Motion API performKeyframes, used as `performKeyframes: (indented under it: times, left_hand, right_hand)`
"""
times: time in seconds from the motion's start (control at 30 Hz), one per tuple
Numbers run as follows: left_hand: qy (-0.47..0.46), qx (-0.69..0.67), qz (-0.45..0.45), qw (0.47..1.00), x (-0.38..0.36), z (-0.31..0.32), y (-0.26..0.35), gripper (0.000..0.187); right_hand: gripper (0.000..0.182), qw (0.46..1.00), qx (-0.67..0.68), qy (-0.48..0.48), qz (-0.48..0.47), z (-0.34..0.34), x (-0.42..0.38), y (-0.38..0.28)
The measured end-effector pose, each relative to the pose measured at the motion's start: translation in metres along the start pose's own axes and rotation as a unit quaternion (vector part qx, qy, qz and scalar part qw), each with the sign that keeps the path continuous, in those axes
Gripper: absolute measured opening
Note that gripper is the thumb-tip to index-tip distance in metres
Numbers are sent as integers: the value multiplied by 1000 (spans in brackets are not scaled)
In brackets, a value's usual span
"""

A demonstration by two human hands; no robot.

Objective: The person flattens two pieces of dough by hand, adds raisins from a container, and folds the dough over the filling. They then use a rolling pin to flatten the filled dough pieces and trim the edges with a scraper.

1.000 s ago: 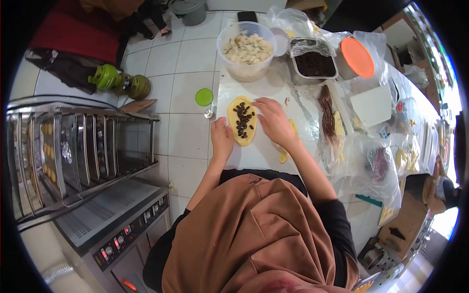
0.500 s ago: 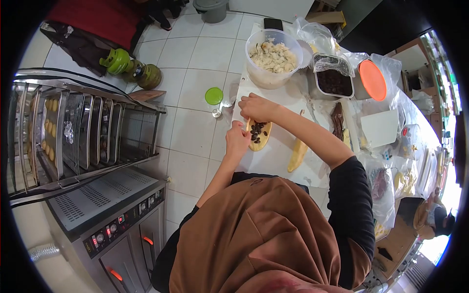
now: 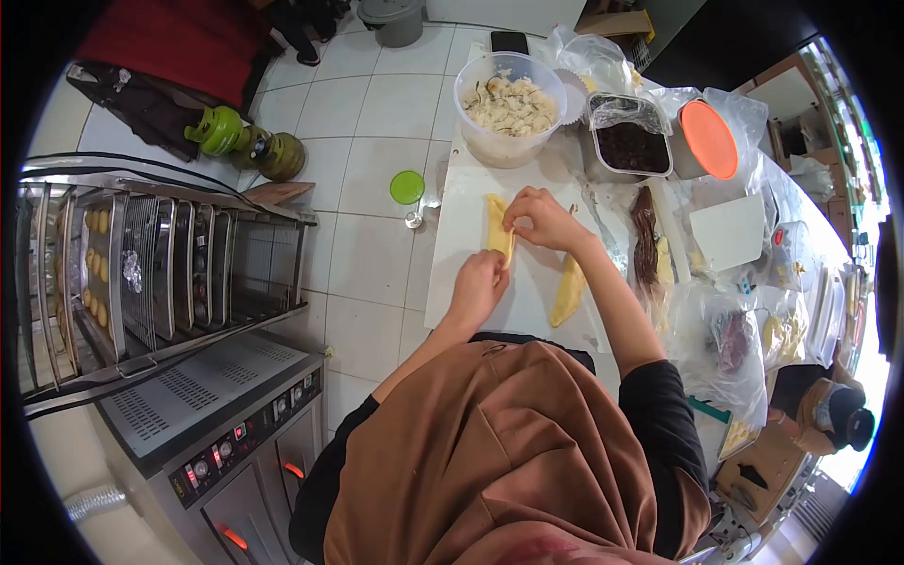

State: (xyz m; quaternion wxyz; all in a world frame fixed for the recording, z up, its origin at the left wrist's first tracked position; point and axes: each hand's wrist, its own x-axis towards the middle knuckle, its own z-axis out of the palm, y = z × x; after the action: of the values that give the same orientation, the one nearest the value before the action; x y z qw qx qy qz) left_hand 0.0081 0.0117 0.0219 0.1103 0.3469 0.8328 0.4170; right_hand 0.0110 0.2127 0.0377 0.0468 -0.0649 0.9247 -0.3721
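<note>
A narrow strip of yellow dough (image 3: pixel 495 224) lies on the white worktop, folded lengthwise, and no dark filling shows on it. At its lower end, my left hand (image 3: pixel 478 284) pinches the dough edge between thumb and fingers. My right hand (image 3: pixel 544 218) grips the seam farther up, fingertips pressed together on its right side. Beneath my right forearm lies a closed yellow dough roll (image 3: pixel 567 299), partly hidden by the arm. To its right is a dark brown strip (image 3: pixel 645 235), with paler dough beside it.
Beyond my hands stand a clear tub of pale shredded filling (image 3: pixel 508 108), a metal tin of dark filling (image 3: pixel 629 141) and an orange-lidded container (image 3: pixel 708 141). A white scraper (image 3: pixel 727 234) lies at right. A tray rack (image 3: pixel 169 273) and an oven (image 3: pixel 217 395) are on the left. Another person (image 3: pixel 833 414) is far right.
The dough, open before with dark pieces showing, is now folded over them. My right hand has shifted right and down to the seam; my left hand has moved slightly right and down.
</note>
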Motion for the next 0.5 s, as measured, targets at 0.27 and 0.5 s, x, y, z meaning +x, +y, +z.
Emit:
performKeyframes:
  times: [0.27,0.5]
  left_hand:
    - [-91,31,-118,988,14,0,7,23]
    - [20,7,-97,995,78,6,-31,29]
  right_hand:
    - [14,968,38,215,125,44,-9,5]
    - [20,930,-26,288,226,64,1,-10]
